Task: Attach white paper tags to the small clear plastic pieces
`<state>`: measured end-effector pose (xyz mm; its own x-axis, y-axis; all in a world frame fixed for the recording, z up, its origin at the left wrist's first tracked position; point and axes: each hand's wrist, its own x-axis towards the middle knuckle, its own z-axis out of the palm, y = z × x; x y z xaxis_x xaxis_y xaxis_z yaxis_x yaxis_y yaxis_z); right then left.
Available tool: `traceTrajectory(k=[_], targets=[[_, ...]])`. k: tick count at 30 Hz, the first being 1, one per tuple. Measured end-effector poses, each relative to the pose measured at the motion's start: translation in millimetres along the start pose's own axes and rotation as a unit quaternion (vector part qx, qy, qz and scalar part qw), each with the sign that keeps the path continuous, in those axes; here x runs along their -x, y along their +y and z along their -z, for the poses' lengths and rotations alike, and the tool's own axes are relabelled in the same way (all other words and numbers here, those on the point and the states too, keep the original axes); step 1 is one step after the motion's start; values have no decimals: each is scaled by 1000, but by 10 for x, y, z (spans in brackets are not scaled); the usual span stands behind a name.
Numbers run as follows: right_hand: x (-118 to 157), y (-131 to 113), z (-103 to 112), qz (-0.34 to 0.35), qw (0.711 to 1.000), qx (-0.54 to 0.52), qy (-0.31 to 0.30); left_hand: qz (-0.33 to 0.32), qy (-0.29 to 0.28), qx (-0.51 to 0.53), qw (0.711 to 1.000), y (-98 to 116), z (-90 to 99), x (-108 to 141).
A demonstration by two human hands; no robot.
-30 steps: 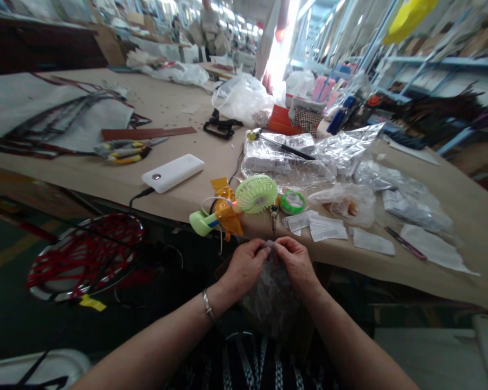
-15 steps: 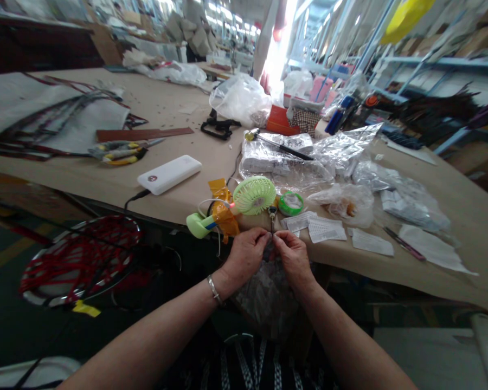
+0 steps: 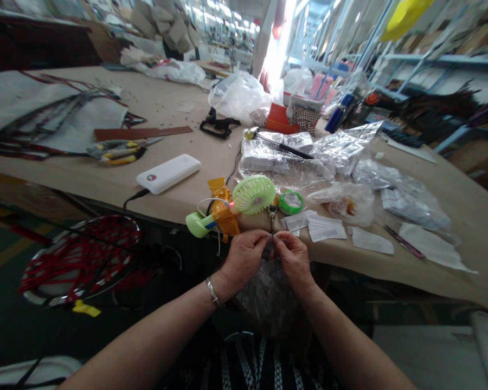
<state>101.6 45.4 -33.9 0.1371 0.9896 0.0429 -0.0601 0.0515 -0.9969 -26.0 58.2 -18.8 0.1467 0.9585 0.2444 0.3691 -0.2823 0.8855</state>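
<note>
A small translucent piece (image 3: pixel 268 250) lies pinched between the fingertips of the left hand (image 3: pixel 246 257) and right hand (image 3: pixel 293 259), just below the metal tool tip (image 3: pixel 272 219) at the table edge, with the green fan (image 3: pixel 254 194) near the left hand.

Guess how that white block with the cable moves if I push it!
The white block looks stiff, with smooth faces. Lying flat, it would probably slide, not roll. The black cable hanging off the table might tug it back.
</note>
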Motion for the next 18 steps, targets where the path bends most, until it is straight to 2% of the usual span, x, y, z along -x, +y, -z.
traceTrajectory(k=[5,11,14,16,18], targets=[[57,-27,29,21,999,23,-14,7,3,16,1000,-14,-15,64],[123,-31,47,14,998,58,-17,72,-6,61,996,17,-19,75],[201,-108,97,25,994,99,-39,108,-11,82,991,11,-6,110],[212,-225,175,79,982,166,-51,125,-20,85,988,-13,0,156],[140,-385,277,185,945,265,-50,143,-36,78,986,-61,-7,209]])
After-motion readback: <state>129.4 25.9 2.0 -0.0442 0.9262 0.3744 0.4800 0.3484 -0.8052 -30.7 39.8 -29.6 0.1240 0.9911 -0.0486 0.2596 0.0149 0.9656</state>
